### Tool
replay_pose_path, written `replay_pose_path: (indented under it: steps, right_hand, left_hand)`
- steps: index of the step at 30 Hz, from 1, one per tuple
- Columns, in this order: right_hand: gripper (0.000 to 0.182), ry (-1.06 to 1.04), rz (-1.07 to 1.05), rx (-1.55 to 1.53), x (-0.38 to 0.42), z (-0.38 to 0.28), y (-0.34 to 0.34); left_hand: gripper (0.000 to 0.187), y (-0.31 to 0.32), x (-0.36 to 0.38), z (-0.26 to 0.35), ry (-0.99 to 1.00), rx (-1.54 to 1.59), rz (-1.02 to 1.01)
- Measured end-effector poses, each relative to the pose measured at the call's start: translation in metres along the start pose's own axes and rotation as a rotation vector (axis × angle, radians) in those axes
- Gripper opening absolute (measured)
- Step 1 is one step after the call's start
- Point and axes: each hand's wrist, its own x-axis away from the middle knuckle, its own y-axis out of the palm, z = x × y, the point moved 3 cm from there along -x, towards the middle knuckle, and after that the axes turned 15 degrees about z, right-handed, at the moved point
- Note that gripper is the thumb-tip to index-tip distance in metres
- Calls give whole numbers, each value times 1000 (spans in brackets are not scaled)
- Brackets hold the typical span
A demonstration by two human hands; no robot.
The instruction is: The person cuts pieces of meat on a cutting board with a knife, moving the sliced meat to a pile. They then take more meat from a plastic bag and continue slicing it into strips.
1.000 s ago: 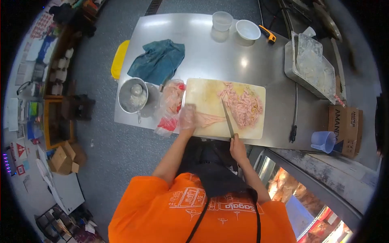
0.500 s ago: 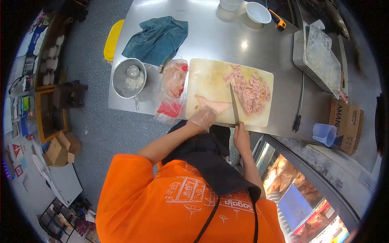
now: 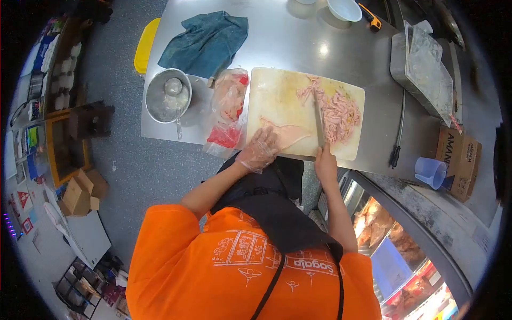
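On the white cutting board (image 3: 266,85) lies a flat piece of raw pale meat (image 3: 293,135). My left hand (image 3: 258,151), in a clear plastic glove, rests at the left end of this piece, its fingers spread over the meat. My right hand (image 3: 326,164) is closed round the handle of a knife (image 3: 319,120). The blade points away from me, between the flat piece and a heap of sliced meat (image 3: 341,117) at the board's right. Left of the board is a clear plastic bag of raw meat (image 3: 230,98) with red markings.
A metal bowl (image 3: 154,106) with a ladle-like utensil stands at the table's left. Behind it lies a blue-green cloth (image 3: 205,45). White bowl (image 3: 344,9) and orange-black device (image 3: 369,18) sit at the back; a metal tray (image 3: 397,58) and blue jug (image 3: 430,173) are right.
My left hand has slid left along the flat piece, uncovering more of it. The knife has moved slightly right and farther from me, towards the sliced heap. The view has shifted a little.
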Motion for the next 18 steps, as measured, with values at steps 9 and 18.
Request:
replay_pose_path:
  steps: [9, 18]
  right_hand:
    - [29, -13, -39, -72, 10, 0, 6]
    - [27, 9, -24, -51, 12, -9, 13]
  left_hand:
    - [35, 4, 14, -6, -44, 20, 31]
    - [33, -6, 11, -4, -19, -7, 89]
